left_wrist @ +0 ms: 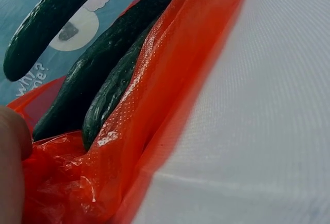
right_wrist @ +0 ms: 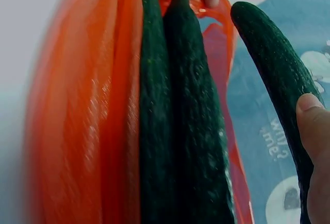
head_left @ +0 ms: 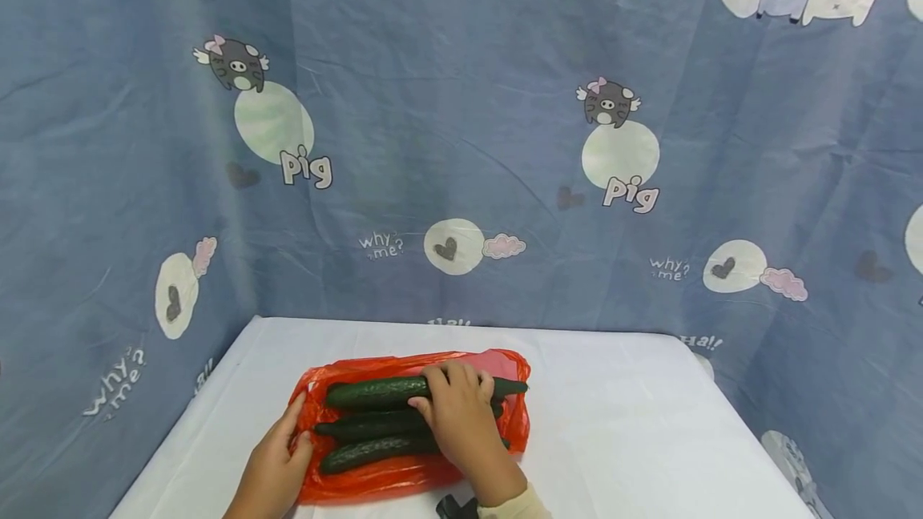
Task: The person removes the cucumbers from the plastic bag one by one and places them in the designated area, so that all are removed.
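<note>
In the head view a red plastic bag lies spread open on the table, with cucumbers on it. My right hand grips one cucumber from above, thumb on the near side. That cucumber is raised over the bag; the right wrist view shows it apart from the others. Two more cucumbers, a middle one and a near one, lie side by side in the bag, partly hidden under my right hand and wrist. At the bag's left end my left hand holds the crumpled plastic by its edge.
The bag rests on a white-covered table. A pink flat patch shows at the bag's back right. Behind the table hangs a blue printed curtain. A small black object sits by my right wrist.
</note>
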Demonstrator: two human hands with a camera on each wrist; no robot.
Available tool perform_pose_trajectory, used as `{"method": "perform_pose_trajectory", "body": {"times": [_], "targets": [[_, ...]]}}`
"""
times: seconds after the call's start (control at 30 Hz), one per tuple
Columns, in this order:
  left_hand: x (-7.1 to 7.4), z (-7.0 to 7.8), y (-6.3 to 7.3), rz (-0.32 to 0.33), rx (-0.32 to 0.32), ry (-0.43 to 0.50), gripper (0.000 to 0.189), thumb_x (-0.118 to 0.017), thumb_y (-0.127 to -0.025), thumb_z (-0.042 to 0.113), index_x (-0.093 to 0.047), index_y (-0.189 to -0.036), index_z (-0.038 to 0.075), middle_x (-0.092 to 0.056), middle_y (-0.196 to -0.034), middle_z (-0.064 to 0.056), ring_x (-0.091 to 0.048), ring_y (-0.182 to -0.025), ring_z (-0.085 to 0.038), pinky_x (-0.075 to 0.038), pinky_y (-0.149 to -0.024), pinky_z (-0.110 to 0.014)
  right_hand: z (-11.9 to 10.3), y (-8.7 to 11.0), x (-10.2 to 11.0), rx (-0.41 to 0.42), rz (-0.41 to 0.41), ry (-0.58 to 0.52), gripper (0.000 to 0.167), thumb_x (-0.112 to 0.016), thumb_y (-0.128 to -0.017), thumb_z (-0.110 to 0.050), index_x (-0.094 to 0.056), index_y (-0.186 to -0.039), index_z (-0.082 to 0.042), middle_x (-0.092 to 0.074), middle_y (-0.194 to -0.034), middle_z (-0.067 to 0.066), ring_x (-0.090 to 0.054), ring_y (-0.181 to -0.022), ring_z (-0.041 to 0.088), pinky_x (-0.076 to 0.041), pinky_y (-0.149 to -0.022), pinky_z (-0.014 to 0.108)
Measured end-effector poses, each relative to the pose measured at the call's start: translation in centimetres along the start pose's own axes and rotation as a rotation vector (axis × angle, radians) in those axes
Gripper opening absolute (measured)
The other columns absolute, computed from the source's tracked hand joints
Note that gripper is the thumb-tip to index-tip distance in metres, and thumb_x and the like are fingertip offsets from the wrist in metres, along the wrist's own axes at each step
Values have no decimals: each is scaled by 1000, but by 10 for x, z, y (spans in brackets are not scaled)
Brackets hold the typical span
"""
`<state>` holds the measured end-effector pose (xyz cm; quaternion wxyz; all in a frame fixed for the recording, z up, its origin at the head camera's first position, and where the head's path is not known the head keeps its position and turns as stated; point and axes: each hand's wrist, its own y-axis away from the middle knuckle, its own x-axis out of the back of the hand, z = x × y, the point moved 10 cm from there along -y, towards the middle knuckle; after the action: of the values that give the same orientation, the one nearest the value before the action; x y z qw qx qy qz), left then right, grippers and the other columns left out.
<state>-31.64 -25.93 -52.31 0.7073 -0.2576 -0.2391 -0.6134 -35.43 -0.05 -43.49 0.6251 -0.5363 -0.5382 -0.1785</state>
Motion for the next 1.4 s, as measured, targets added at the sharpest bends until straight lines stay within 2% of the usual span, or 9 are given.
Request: {"method": "perform_pose_trajectory", "body": {"times": [0.3,0.67,0.9,1.1,1.27,1.4], "targets": [[-4,-5,-2,-22,38,-2,73,-51,-105,16,-16,-169,9,-32,-165,-31,-34,-151,-50,-32,-118,-66,16,9,5,-41,23,-8,45,-67,-96,-55,-63,-130,-26,-59,-117,0,-51,-114,21,-35,-97,55],[-2,-5,0,-11,20,-21,72,-50,-105,16,-18,-168,8,-35,-163,-33,-36,-149,-51,-32,-118,-68,45,23,7,-81,49,-10,37,-68,-95,-51,-62,-119,-24,-57,-111,0,-51,-110,22,-36,-97,58],[0,-4,0,-17,14,-12,72,-50,-106,15,-16,-169,8,-32,-164,-32,-34,-150,-51,-33,-117,-68,59,27,5,-95,24,-31,38,-66,-97,-51,-62,-121,-23,-56,-112,0,-51,-112,22,-32,-98,58],[-1,-3,-2,-9,15,-1,72,-49,-105,15,-17,-169,9,-33,-164,-32,-35,-149,-51,-34,-116,-68,71,29,7,-89,18,-22,38,-67,-97,-49,-62,-123,-22,-56,-113,1,-51,-113,24,-31,-101,63],[-3,-6,-2,-25,46,2,72,-49,-106,18,-15,-169,11,-32,-165,-30,-33,-151,-50,-32,-118,-68,82,33,7,-103,12,-19,38,-66,-98,-49,-62,-124,-22,-57,-116,2,-51,-113,25,-31,-99,60],[-2,-6,-3,-20,37,-8,72,-50,-106,18,-16,-169,11,-32,-165,-31,-34,-151,-50,-32,-118,-67,89,34,10,-103,29,-18,39,-66,-98,-49,-62,-124,-21,-57,-116,3,-51,-112,26,-31,-98,58]]}}
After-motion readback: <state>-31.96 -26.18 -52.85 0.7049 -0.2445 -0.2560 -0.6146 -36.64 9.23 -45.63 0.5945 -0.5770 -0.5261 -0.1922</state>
